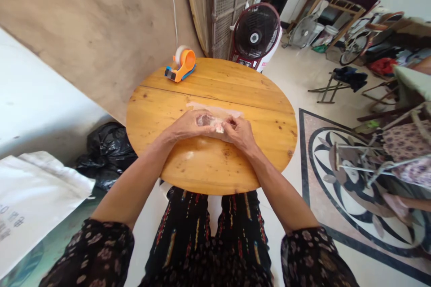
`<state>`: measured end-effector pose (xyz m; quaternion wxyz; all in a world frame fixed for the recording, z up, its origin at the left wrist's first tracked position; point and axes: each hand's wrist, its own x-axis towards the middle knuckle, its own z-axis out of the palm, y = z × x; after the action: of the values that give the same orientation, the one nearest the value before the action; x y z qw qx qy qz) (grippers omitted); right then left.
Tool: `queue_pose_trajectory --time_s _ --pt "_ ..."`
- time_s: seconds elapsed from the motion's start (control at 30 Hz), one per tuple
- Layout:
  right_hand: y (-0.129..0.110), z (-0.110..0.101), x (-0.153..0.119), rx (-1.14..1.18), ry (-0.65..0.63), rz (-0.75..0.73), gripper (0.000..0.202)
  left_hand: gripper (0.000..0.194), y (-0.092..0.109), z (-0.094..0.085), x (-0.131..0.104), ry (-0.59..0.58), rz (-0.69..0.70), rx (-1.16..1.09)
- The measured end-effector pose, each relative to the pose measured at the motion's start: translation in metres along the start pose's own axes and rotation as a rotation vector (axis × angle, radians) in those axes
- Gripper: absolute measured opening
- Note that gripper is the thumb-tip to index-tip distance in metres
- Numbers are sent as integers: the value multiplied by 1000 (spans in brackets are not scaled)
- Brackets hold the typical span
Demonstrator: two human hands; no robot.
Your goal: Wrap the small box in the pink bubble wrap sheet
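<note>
Near the middle of the round wooden table [195,161], a small bundle in clear plastic [206,120] lies between my hands. One end shows white with a reddish mark; what is inside cannot be made out. My left hand [190,124] is curled around the bundle's left part, thumb in front and fingers behind. On the other side, my right hand [240,132] pinches the bundle's right end with thumb and fingertips. A thin translucent sheet [222,110] is spread on the tabletop beneath and behind both hands.
An orange tape dispenser [183,66] with a roll stands at the table's far left edge. Beyond the table is a fan [256,33]. Black plastic bags [109,150] and a white sack [37,206] sit at left. A folding stool [332,85] and a seated person's foot are at right.
</note>
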<state>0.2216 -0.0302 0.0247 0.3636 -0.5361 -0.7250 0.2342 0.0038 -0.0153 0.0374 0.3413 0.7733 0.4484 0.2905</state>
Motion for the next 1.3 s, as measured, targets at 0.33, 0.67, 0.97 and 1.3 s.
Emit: queue_pose_trajectory --time_s 0.33,0.67,0.97,1.3 --pt "2 3 2 -31 -35 3 28 25 -1 11 2 115 -1 -108" --pt "11 6 6 42 -17 15 28 24 10 8 1 82 -28 -226" --pt "20 11 10 118 16 8 29 24 8 12 2 137 -94 -133" --pt "23 14 12 122 44 23 31 26 -1 14 3 107 -71 -194"
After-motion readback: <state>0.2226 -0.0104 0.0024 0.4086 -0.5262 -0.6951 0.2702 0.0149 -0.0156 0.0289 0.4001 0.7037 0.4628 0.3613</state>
